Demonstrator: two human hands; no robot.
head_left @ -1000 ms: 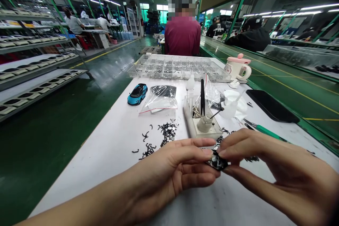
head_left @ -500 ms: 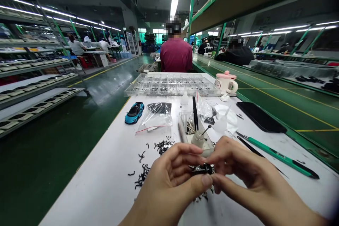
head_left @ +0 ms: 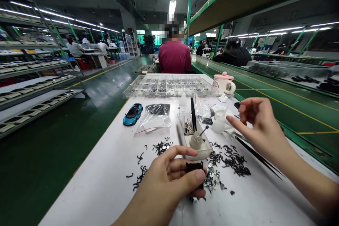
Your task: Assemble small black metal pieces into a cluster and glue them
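My left hand is at the bottom middle, pinching a small black piece between thumb and fingers, with silvery bits hanging below it. My right hand is raised over the table's right side, fingers apart, holding nothing. Below it lie long black tweezers. A heap of black and silver pieces is spread between my hands. Smaller scatters of the same curved black pieces lie left of my left hand.
A clear compartmented tray and a white mug with a pink lid stand at the far end. Nearer are a blue toy car, a plastic bag, and a white holder with tools. A co-worker in a red shirt sits beyond.
My hands have parted. My right hand has let go and moved up and right, and a heap of pieces now lies on the table. My left hand keeps the black piece.
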